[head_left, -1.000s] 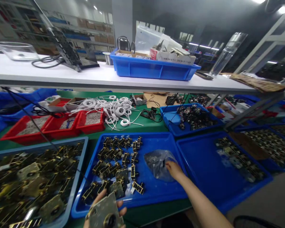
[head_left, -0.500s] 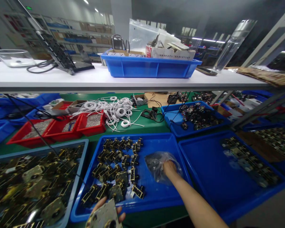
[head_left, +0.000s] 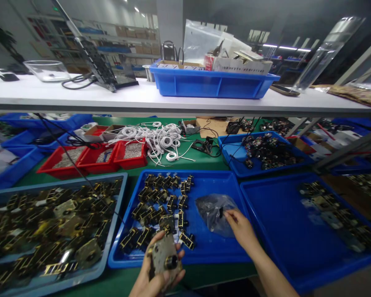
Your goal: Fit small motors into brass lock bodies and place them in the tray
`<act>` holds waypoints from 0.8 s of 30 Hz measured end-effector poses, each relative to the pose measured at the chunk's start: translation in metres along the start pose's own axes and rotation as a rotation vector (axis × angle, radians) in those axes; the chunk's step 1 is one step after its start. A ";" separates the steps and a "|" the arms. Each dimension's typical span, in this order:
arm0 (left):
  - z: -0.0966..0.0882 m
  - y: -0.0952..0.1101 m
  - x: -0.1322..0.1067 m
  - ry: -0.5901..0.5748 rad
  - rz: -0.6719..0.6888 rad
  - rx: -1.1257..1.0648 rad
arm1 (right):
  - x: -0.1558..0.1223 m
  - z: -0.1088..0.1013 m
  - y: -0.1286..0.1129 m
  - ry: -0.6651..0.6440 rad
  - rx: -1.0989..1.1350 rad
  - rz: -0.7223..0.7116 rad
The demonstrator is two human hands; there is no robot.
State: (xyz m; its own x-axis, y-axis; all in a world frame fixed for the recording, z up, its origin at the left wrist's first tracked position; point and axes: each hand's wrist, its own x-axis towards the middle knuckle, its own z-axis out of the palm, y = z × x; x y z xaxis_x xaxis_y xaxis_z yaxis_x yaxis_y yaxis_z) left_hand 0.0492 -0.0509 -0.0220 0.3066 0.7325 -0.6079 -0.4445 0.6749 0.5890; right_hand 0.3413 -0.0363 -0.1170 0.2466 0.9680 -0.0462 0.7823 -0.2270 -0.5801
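Note:
My left hand (head_left: 156, 277) is closed around a grey metal plate part (head_left: 164, 255) with a round hub, held over the front edge of the middle blue tray (head_left: 204, 247). My right hand (head_left: 239, 225) pinches a small dark piece (head_left: 221, 213) just above a clear plastic bag (head_left: 214, 208) lying in that tray. Several black and brass coil parts (head_left: 160, 202) fill the tray's left half.
A grey-blue tray of brass plates (head_left: 49, 231) sits at left, another blue tray of parts (head_left: 327, 214) at right. Behind lie red bins (head_left: 95, 159), white cable coils (head_left: 154, 138) and a blue tray of dark parts (head_left: 266, 150). A white shelf (head_left: 111, 99) with a blue bin (head_left: 213, 82) overhangs.
My right hand has come out of the bag with a small dark piece pinched in its fingers. My left hand has lifted the metal plate part further into view.

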 end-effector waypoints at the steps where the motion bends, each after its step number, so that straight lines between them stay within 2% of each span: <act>1: 0.007 0.001 -0.001 -0.004 0.018 0.035 | -0.004 -0.002 -0.003 0.024 0.014 -0.022; 5: 0.027 0.006 -0.003 -0.048 0.067 0.115 | -0.010 -0.009 -0.016 0.091 0.035 -0.056; 9: 0.026 -0.002 0.001 -0.104 0.107 0.169 | -0.033 -0.026 -0.061 -0.002 0.156 -0.164; 12: 0.021 -0.011 0.005 -0.142 0.217 0.230 | -0.061 -0.037 -0.107 -0.099 0.266 -0.380; 15: 0.020 -0.013 0.003 -0.145 0.333 0.348 | -0.077 -0.035 -0.138 -0.016 0.273 -0.632; 17: 0.021 -0.009 -0.002 -0.138 0.368 0.444 | -0.080 -0.029 -0.146 0.062 0.208 -0.706; 24: 0.019 -0.005 -0.016 -0.111 0.453 0.612 | -0.081 -0.024 -0.153 0.134 0.066 -0.808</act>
State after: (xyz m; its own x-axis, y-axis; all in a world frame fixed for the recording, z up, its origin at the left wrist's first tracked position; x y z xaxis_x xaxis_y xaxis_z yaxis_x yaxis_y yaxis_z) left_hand 0.0629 -0.0640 -0.0048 0.3030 0.9321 -0.1985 -0.0115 0.2119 0.9772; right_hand 0.2151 -0.0828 -0.0049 -0.3089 0.8084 0.5011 0.7139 0.5452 -0.4395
